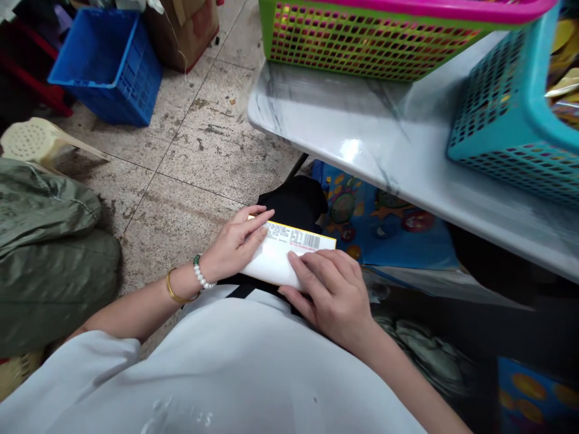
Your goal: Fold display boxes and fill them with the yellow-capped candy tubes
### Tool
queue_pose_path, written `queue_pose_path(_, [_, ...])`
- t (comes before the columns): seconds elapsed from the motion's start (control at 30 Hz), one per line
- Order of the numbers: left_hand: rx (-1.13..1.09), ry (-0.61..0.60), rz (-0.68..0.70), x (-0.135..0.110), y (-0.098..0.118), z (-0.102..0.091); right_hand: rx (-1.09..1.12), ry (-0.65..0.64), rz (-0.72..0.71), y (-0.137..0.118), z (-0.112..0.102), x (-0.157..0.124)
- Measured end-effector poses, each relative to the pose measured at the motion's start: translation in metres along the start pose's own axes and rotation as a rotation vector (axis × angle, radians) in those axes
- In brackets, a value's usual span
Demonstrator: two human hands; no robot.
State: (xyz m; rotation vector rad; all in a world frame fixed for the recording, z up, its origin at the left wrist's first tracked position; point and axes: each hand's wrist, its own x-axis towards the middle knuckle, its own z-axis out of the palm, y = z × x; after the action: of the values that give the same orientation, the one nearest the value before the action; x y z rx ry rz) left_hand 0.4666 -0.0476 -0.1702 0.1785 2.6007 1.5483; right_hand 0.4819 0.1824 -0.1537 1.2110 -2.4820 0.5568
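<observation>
By the fingers of the left hand (234,246), a white carton (277,258) is gripped before the white shirt (253,355). Its right end is clasped between thumb and fingers of the right hand (339,292); farther right, a turquoise basket (493,105) is seen.

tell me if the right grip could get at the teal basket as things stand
Probably yes, once the right grip leaves the white box: nothing visible blocks the way to the teal basket, though it must clear the edge of the table.
</observation>
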Motion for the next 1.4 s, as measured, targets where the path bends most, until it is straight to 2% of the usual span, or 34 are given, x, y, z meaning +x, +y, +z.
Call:
queue_pose_path(0.17, [0.008,-0.013,0.022,-0.002,-0.001,-0.001,0.065,0.014,-0.023,-0.002,0.004,0.003])
queue_pose_path(0.33, [0.028,-0.059,0.032,-0.004,0.0,-0.003,-0.105,0.018,0.035,-0.01,0.002,0.005])
queue_pose_path(0.47, [-0.015,-0.162,0.006,-0.003,0.0,-0.01,-0.206,-0.001,0.117,-0.015,-0.003,0.004])
queue_pose_path(0.63, [-0.034,-0.276,0.009,-0.002,0.001,-0.015,-0.075,-0.033,0.121,-0.013,-0.003,-0.005])
queue_pose_path(0.77, [-0.007,-0.21,-0.05,-0.003,0.007,-0.006,-0.029,-0.052,0.139,-0.012,0.005,-0.013])
queue_pose_path(0.93, [-0.024,-0.09,-0.081,-0.003,0.012,0.003,-0.04,0.06,0.211,-0.013,0.014,-0.02])
queue_pose_path(1.07, [-0.063,-0.133,-0.084,-0.004,0.012,-0.001,0.012,0.068,0.164,-0.012,0.013,-0.023])
queue_pose_path(1.17, [-0.113,-0.164,-0.054,-0.006,0.009,-0.004,0.008,0.065,0.189,-0.011,0.013,-0.021])
queue_pose_path(1.27, [-0.126,-0.144,-0.048,-0.006,0.007,-0.002,0.02,0.07,0.191,-0.011,0.014,-0.016])
queue_pose_path(1.4, [-0.034,-0.108,-0.027,-0.003,0.006,0.0,-0.029,0.069,0.171,-0.013,0.015,-0.011])
